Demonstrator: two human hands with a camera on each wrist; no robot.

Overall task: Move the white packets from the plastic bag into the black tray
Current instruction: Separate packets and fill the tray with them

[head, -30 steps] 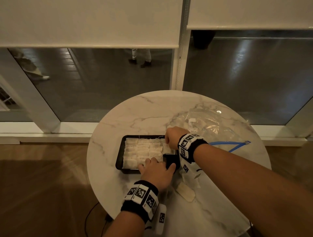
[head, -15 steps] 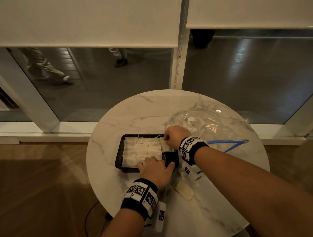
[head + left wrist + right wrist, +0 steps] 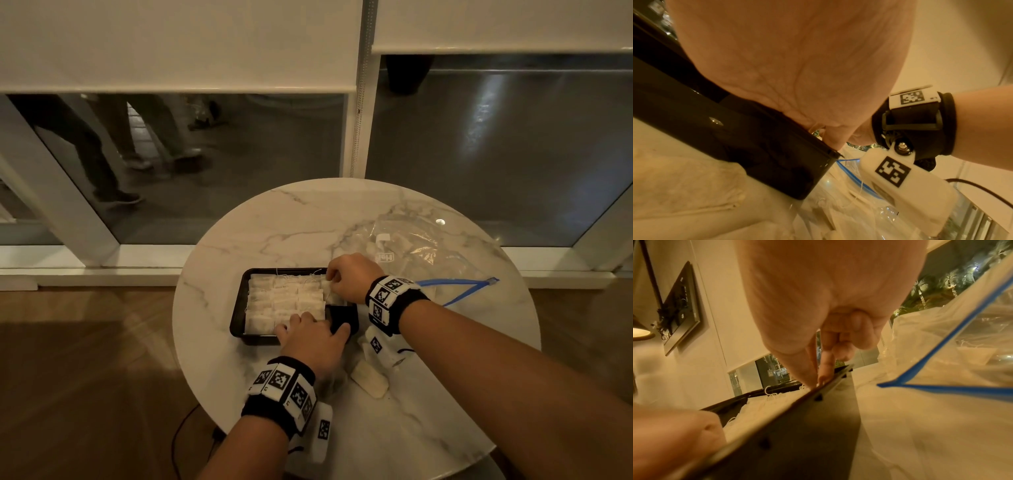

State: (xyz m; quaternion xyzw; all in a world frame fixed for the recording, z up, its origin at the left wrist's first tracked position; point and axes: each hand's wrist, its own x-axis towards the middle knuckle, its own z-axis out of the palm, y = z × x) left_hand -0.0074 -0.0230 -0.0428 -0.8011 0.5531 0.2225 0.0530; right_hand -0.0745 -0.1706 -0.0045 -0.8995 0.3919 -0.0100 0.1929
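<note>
— Filling the black tray [image 3: 239, 301] is most of the way done, we'd judge: rows of white packets [image 3: 284, 298] cover nearly all of it, and only the right end shows bare black floor.

— And our hands?

— Our right hand [image 3: 347, 277] sits over the tray's far right corner, thumb and forefinger pressed together, pinching one packet [image 3: 334, 294] down beside the last row. Our left hand [image 3: 313, 337] rests on the near rim with fingers laid loosely across the near packets and the thumb over the bare part; whether it pinches anything we cannot tell.

— What's left?

— The plastic bag [image 3: 411, 246] lies just right of the tray on the marble table [image 3: 239, 240], its blue zip edge [image 3: 455, 284] open toward us, and pale packets show inside it. One loose packet [image 3: 370, 378] lies on the table near our left wrist.

— Anything in the way?

— Little. The remaining gap is narrow, and thin strings trail off the packed rows, so we think they could snag. A dark cable [image 3: 181, 431] hangs below the table's near edge, well clear.
</note>
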